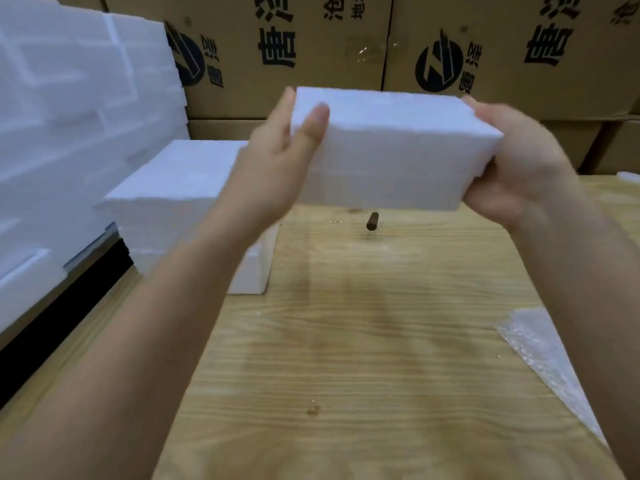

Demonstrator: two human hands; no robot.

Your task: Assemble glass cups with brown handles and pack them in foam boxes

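Both hands, left hand (277, 161) and right hand (519, 168), grip a foam box (391, 143) above the wooden table (381, 341)

Place: packing warehouse
12 o'clock: stacked printed cardboard cartons (284, 84)
9 o'clock: piled white foam boxes (69, 105)
6 o'clock: wooden tabletop (381, 341)

Wooden table (381, 341) before stacked cardboard cartons (311, 84).

Two hands show, left hand (277, 161) and right hand (516, 168); one raised box (391, 150), one handle (372, 221), one bubble wrap (540, 344); left foam stacks (69, 116) blur uncounted.
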